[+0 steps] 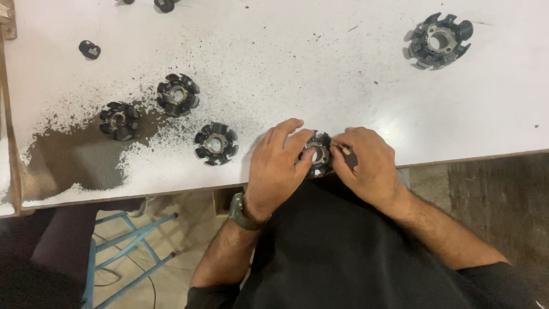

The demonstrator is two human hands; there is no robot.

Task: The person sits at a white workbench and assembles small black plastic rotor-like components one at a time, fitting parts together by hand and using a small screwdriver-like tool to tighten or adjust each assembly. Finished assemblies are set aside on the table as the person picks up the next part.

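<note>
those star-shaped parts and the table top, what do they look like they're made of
Star-shaped parts, such as the one by the left hand: seemingly metal cores, from the dull grey ring at the centre, with black, faintly glossy arms, maybe coated or plastic.
Table top: white painted or laminated board, matt, chipped through to a brown layer at the left.

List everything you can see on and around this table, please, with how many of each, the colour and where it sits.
Held stator core: one, black with a grey metal hub, at the table's near edge between both hands.
Loose stator cores: four, black and grey; three at the left, one at the far right.
Small black parts: one at the far left, more at the top edge.
Table: one, white, paint worn to brown at the left.
Stool frame: one, light blue, below the table at the left.
Wristwatch: one, olive green, on the left wrist.
Left hand: grips the held core.
Right hand: pinches a small pale piece at the core.
</note>
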